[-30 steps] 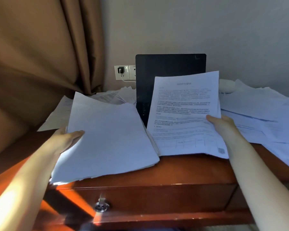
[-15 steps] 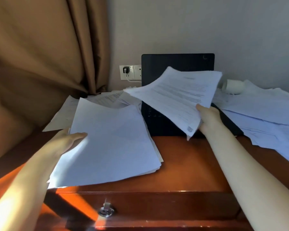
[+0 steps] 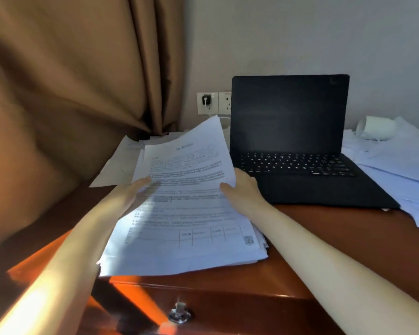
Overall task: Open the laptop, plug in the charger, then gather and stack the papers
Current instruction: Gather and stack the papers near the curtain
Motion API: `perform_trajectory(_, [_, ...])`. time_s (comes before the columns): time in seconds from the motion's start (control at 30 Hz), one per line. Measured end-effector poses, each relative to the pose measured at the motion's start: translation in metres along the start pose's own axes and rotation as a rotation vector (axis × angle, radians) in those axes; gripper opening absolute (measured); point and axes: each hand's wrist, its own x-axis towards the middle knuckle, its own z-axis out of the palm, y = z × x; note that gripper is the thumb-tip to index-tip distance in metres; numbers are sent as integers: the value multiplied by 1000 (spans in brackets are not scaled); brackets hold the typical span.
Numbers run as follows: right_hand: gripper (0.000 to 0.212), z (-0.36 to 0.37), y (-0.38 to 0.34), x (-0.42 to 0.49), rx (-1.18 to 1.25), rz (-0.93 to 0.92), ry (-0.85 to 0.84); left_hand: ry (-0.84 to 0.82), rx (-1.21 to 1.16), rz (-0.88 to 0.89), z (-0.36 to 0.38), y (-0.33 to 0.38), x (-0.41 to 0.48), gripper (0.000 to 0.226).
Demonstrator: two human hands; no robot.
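A stack of white papers (image 3: 186, 233) lies on the wooden desk (image 3: 324, 238), left of the open black laptop (image 3: 295, 151). Its top sheet is printed with text and a table. My left hand (image 3: 131, 192) holds the stack's left edge, thumb on top. At the right edge my right hand (image 3: 242, 189) grips the printed sheet, thumb over the paper. A black charger (image 3: 206, 100) sits in the wall socket, its white cable running down behind the papers. More loose papers (image 3: 397, 165) lie right of the laptop, and a few sheets (image 3: 121, 163) lie behind the stack.
A brown curtain (image 3: 82, 93) hangs at the left, down to the desk's back corner. A white mug (image 3: 375, 128) lies on its side among the papers at the back right. The desk drawer has a metal knob (image 3: 179, 315) at the front.
My right hand has carried the printed sheet from in front of the laptop leftward and set it on the stack under my left hand. The laptop keyboard is now uncovered.
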Motion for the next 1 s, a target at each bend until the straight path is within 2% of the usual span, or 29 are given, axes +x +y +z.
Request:
perform_trajectory(0.07, [37,4,3,-1,-90,-56,-53,-44,90,37,-1,-4,0,25])
perform_trajectory(0.13, [62,-1,1,-5,-11,-109,-195,-44,155,111,2,-6,-2,7])
perform_trajectory(0.2, [78,-11,-2,-8,9,-85,-265,-58,126,188,5,-9,-8,12])
perform_trajectory(0.3, [77,-22,1,1,102,14,-141,-44,-28,243,7,-7,-20,24])
perform_trajectory(0.4, [81,-23,-5,11,382,148,-109,-41,-211,334,5,1,-29,24])
perform_trajectory(0.47, [61,-24,-14,16,583,188,-172,-17,-295,421,3,7,-35,27])
perform_trajectory(0.53, [39,-25,-31,16,708,98,-193,49,-290,525,0,18,-40,25])
perform_trajectory(0.63, [29,-29,-63,19,705,-149,-44,244,-49,822,-13,43,-43,22])
perform_trajectory(0.73, [20,-31,-93,16,669,-346,58,254,-1,994,-24,67,-49,26])
perform_trajectory(0.8, [22,-27,-98,14,659,-408,58,192,-24,1009,-26,75,-51,40])
perform_trajectory(0.9, [33,-25,-97,11,633,-452,-25,191,-19,981,-34,82,-52,69])
perform_trajectory(0.93, [41,-28,-98,11,635,-468,-43,195,-16,965,-37,86,-53,73])
perform_trajectory(1.0, [58,-38,-105,13,691,-497,-47,170,-10,980,-41,97,-54,65])
